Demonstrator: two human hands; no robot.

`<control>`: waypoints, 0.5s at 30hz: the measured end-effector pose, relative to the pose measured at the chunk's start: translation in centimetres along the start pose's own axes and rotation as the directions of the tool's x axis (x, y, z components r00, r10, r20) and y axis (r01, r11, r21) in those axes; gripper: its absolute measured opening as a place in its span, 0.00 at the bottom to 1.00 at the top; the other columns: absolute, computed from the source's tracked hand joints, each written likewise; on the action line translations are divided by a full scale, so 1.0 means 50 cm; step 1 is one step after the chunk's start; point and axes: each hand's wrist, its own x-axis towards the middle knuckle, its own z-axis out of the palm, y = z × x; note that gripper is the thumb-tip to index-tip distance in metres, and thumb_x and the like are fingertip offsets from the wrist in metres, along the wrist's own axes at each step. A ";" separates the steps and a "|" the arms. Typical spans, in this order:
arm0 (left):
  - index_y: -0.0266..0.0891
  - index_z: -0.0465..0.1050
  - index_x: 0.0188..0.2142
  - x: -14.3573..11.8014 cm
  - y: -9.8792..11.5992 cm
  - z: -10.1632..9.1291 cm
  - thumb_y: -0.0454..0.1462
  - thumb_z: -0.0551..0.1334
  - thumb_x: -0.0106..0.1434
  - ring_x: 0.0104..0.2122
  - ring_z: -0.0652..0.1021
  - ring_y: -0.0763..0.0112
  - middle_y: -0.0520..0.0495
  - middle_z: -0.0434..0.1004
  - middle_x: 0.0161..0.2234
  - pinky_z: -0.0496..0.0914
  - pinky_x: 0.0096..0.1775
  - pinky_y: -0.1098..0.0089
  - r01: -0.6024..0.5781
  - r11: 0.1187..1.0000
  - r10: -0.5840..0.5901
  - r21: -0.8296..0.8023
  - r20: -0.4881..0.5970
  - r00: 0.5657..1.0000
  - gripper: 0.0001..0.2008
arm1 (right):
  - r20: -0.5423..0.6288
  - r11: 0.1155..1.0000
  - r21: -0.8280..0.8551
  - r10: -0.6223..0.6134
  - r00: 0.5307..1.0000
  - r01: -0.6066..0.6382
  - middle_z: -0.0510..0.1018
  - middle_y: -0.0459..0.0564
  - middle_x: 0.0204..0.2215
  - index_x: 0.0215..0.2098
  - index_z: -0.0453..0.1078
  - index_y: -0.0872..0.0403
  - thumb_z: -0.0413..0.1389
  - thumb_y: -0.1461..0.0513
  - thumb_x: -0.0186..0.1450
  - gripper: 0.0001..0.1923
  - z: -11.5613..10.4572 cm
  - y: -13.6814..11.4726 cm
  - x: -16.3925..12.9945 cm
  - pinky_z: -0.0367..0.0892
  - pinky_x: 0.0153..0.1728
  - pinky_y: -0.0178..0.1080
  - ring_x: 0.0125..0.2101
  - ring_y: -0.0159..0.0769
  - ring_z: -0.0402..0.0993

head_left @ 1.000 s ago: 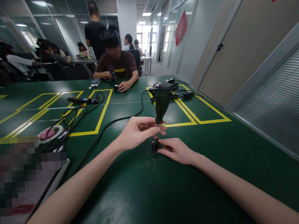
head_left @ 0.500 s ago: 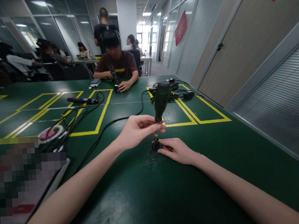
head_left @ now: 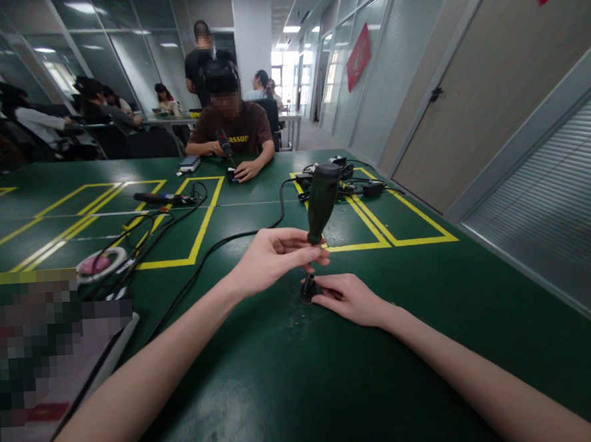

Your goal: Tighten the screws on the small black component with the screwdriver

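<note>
A dark green-handled screwdriver [head_left: 323, 202] stands nearly upright, its handle leaning slightly right. The fingers of my left hand [head_left: 278, 259] are closed around the lower end of its handle. Below, a small black part [head_left: 308, 291] with a round base and a short upright post rests on the green table [head_left: 264, 369]. The screwdriver's tip comes down at this part; whether it touches a screw is too small to tell. My right hand [head_left: 350, 299] lies low on the table from the right, thumb and fingers pinching the part's side.
Across the table a person [head_left: 232, 128] holds a power screwdriver [head_left: 225, 144] over a small dark piece. Black cables and adapters [head_left: 343, 185] lie beyond my hands. At left are a dark tool [head_left: 164, 198], a white tape roll [head_left: 81, 277] and a blurred-out flat item [head_left: 59, 369].
Hardly anything differs. My left hand stays on the screwdriver and my right hand on the black part; the whole view has shifted by a few pixels.
</note>
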 end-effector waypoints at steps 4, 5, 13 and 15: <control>0.33 0.83 0.43 0.000 0.003 -0.003 0.42 0.74 0.59 0.39 0.86 0.61 0.38 0.88 0.39 0.79 0.39 0.68 -0.007 1.000 0.007 0.001 0.022 1.000 0.16 | -0.005 1.000 0.006 -0.003 1.000 0.003 0.74 0.44 0.23 0.38 0.75 0.54 0.54 0.52 0.74 0.16 0.000 0.000 -0.001 0.56 0.27 0.35 0.22 0.33 0.66; 0.33 0.84 0.42 0.000 0.003 -0.003 0.42 0.74 0.60 0.39 0.86 0.62 0.39 0.88 0.40 0.79 0.39 0.68 -0.009 1.000 0.009 -0.001 0.025 1.000 0.15 | -0.006 1.000 0.007 -0.003 1.000 0.003 0.73 0.44 0.23 0.38 0.75 0.54 0.54 0.52 0.74 0.16 0.001 0.001 -0.001 0.56 0.27 0.35 0.22 0.33 0.66; 0.33 0.84 0.41 -0.001 0.001 -0.002 0.41 0.73 0.61 0.39 0.86 0.61 0.38 0.88 0.40 0.79 0.40 0.68 -0.015 1.000 0.015 -0.001 0.023 1.000 0.14 | 0.000 1.000 0.013 -0.004 1.000 0.004 0.73 0.44 0.23 0.39 0.75 0.54 0.54 0.52 0.74 0.15 -0.002 -0.004 0.000 0.57 0.27 0.34 0.22 0.32 0.66; 0.33 0.84 0.41 -0.001 0.001 -0.001 0.42 0.74 0.60 0.39 0.86 0.61 0.38 0.88 0.40 0.79 0.39 0.68 -0.016 1.000 0.016 0.000 0.020 1.000 0.14 | 0.002 1.000 0.011 -0.004 1.000 0.004 0.73 0.44 0.23 0.39 0.75 0.54 0.54 0.52 0.75 0.16 -0.001 -0.003 0.000 0.57 0.27 0.34 0.22 0.32 0.66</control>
